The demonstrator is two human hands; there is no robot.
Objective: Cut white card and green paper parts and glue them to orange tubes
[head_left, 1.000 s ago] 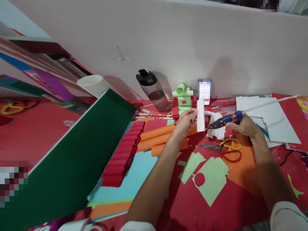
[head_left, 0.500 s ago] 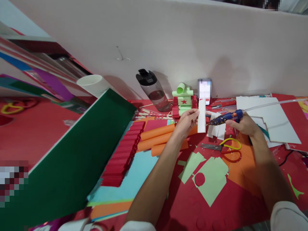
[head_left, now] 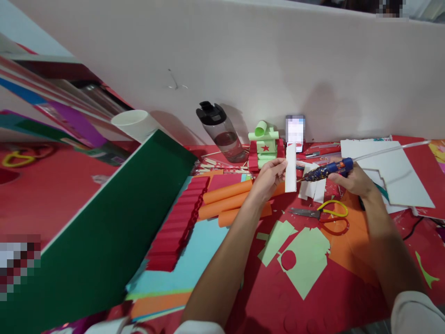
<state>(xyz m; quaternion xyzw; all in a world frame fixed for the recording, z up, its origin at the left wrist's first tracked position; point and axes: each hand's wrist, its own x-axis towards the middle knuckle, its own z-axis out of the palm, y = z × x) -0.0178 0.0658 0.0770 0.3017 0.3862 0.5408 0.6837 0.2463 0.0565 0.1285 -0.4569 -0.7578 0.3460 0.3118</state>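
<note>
Between the fingers of my left hand [head_left: 269,175] is a narrow white strip [head_left: 291,169], held upright by its left edge. My right hand [head_left: 356,176] is wrapped round a blue glue gun [head_left: 325,171] with a clear glue stick [head_left: 389,150] coming out of its back. The gun's nozzle points left, close to the strip's lower right edge; whether it touches I cannot tell. Below the gun lie scissors [head_left: 318,213] with one yellow and one red handle. More white strips [head_left: 313,185] lie behind the nozzle.
A small green-and-red paper model [head_left: 264,147] stands by the wall, beside a phone [head_left: 295,132] and a water bottle [head_left: 224,137]. Orange paper rolls [head_left: 225,199], pleated red paper [head_left: 177,225] and a dark green board [head_left: 114,241] fill the left. Green paper pieces [head_left: 308,266] lie in front.
Almost nothing differs. The whole view has shifted very slightly, and both hands keep the strip and the glue gun in nearly the same place.
</note>
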